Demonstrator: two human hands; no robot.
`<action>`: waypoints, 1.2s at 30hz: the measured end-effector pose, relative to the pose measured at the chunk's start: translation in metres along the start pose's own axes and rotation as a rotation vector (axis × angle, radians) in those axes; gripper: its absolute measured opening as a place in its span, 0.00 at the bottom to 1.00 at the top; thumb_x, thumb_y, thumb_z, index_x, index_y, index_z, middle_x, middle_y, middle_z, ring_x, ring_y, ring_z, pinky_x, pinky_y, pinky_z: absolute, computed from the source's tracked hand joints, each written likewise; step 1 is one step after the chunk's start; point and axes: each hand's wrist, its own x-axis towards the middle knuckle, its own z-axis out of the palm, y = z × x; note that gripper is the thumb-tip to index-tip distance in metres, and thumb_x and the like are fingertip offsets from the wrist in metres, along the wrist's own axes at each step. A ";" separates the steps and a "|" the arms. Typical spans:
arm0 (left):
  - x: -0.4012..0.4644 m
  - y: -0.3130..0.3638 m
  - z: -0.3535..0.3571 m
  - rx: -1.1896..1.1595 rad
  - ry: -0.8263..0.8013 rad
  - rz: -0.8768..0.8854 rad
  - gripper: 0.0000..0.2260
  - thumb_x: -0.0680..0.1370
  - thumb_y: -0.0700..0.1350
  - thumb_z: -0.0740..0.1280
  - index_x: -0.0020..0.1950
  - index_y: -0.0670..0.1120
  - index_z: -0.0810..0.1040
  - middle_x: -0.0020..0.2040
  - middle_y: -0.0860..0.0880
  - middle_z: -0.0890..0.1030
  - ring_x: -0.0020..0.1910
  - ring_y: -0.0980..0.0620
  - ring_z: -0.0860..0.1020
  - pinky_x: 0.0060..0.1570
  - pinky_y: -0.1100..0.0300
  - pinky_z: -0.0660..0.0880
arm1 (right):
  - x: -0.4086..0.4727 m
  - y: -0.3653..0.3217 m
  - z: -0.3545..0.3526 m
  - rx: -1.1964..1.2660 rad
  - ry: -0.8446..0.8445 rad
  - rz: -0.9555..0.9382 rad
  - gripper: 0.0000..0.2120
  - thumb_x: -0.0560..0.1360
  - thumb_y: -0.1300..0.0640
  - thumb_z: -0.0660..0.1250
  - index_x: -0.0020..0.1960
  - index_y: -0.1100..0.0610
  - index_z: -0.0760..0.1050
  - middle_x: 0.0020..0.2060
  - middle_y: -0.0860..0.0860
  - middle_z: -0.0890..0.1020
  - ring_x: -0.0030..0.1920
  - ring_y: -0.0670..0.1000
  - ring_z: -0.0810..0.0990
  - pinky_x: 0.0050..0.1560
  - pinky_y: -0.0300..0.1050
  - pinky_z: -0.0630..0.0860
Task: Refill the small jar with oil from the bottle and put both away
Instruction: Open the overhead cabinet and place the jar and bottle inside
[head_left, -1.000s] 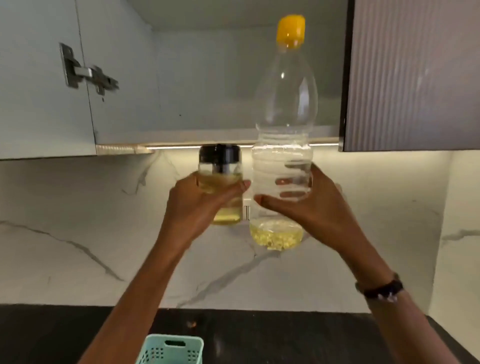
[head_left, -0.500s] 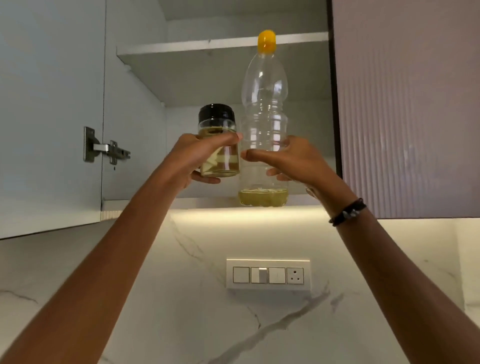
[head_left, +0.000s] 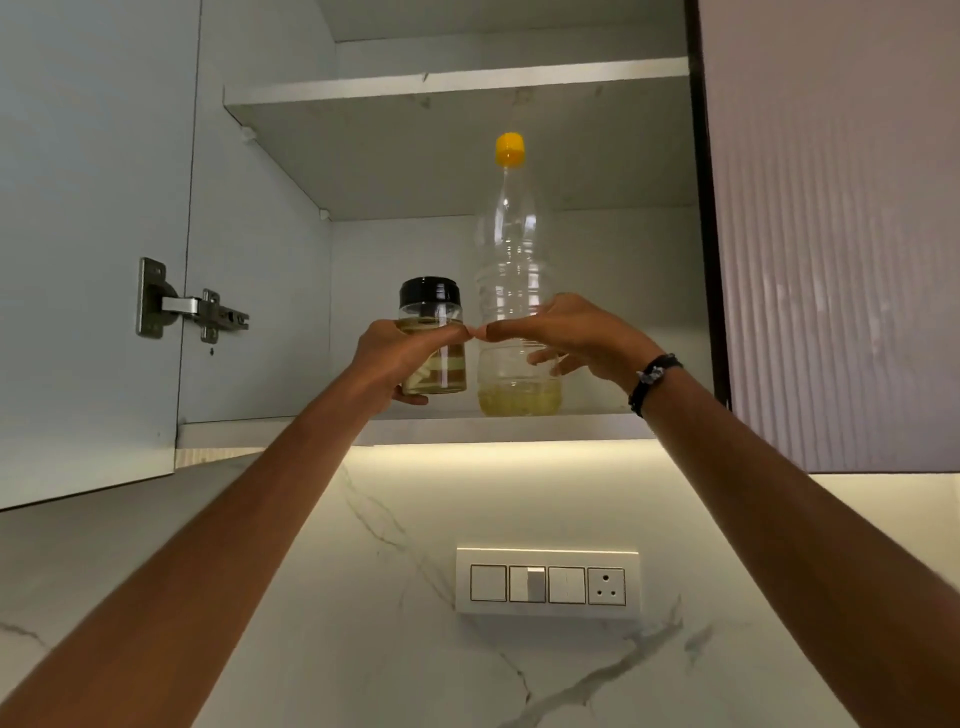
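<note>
The small clear jar (head_left: 434, 332) with a black lid holds yellow oil and is gripped by my left hand (head_left: 395, 358), a little above the cupboard's bottom shelf (head_left: 467, 427). To its right stands the tall clear bottle (head_left: 511, 270) with a yellow cap and a little oil at the bottom. Its base is down at the shelf's level. My right hand (head_left: 576, 338) wraps around its lower half. Both hands are raised inside the open wall cupboard, thumbs almost touching.
The cupboard's left door (head_left: 88, 234) stands open with a metal hinge (head_left: 192, 306); a ribbed door (head_left: 836, 234) on the right is closed. An upper shelf (head_left: 457, 83) sits above the bottle. A switch panel (head_left: 548, 582) is on the marble wall below.
Both hands have risen from below the cupboard and gone inside it, carrying the jar and the bottle onto the lower shelf level. My view has tilted upward.
</note>
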 end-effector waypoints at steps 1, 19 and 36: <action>0.005 -0.003 0.001 0.001 0.006 0.001 0.21 0.68 0.54 0.76 0.56 0.47 0.78 0.48 0.45 0.83 0.44 0.48 0.83 0.41 0.54 0.81 | 0.007 0.000 0.000 -0.015 -0.043 0.027 0.30 0.66 0.41 0.74 0.60 0.61 0.75 0.63 0.56 0.76 0.57 0.58 0.77 0.45 0.48 0.77; 0.032 -0.029 -0.004 0.051 0.086 0.001 0.24 0.66 0.55 0.77 0.58 0.48 0.78 0.50 0.45 0.82 0.48 0.47 0.82 0.48 0.50 0.81 | 0.095 0.016 0.020 -0.221 -0.229 0.441 0.42 0.70 0.52 0.74 0.73 0.69 0.56 0.69 0.65 0.68 0.63 0.62 0.75 0.64 0.54 0.73; 0.049 -0.025 0.003 0.090 -0.066 -0.219 0.16 0.68 0.49 0.78 0.48 0.46 0.76 0.45 0.46 0.81 0.39 0.52 0.79 0.32 0.60 0.74 | 0.106 0.034 0.029 -0.603 0.187 0.094 0.13 0.74 0.56 0.69 0.56 0.60 0.77 0.55 0.57 0.80 0.57 0.56 0.79 0.58 0.51 0.76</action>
